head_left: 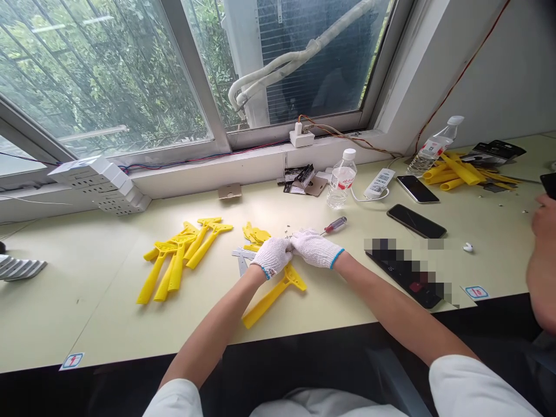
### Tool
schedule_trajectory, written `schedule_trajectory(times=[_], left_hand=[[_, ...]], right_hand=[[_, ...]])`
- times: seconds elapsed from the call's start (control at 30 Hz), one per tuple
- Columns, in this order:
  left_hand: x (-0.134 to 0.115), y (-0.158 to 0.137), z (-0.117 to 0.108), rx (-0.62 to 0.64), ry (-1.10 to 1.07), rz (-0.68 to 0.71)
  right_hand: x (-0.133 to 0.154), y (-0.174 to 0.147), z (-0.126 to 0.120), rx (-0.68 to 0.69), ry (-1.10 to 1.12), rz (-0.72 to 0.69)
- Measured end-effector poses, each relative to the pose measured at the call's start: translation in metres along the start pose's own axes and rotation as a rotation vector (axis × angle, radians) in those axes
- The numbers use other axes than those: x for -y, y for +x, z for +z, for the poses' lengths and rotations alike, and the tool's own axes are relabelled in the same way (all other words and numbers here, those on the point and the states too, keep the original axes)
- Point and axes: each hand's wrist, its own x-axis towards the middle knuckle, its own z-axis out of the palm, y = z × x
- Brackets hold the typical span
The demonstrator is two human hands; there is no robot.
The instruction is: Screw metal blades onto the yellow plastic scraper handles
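Both hands wear white knit gloves with blue cuffs and meet fingertip to fingertip above the table. My left hand [273,256] and my right hand [316,248] are closed, pinching at something too small or hidden to name. Just below them lies a yellow plastic T-shaped handle [268,300], its wide end near the gloves. Behind my left hand sit flat yellow plastic pieces [257,234] and a grey metal angle piece [241,262], partly covered by the glove. Tiny screws [288,235] are scattered behind the fingers. A screwdriver [335,226] with a red-and-clear handle lies beyond my right hand.
Several yellow handles [174,263] are piled at left, near stacked white boxes [104,182]. A water bottle [341,180], power strip [379,183], phones [416,221] and a dark flat case [403,278] lie right. Another person's arm [542,266] shows at the right edge.
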Motion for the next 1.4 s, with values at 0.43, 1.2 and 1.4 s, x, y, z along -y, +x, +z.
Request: schedule_trajectory(times=[0.43, 1.2, 1.4], left_hand=[[0.020, -0.002, 0.006, -0.191, -0.010, -0.025], [0.159, -0.111, 0.000, -0.351, 0.049, -0.139], [0.152, -0.095, -0.006, -0.397, 0.093, -0.133]], right_hand=[[-0.017, -0.017, -0.041, 0.375, 0.129, -0.115], [0.015, -0.019, -0.041, 0.392, 0.383, -0.188], [0.040, -0.026, -0.017, 0.019, 0.463, -0.021]])
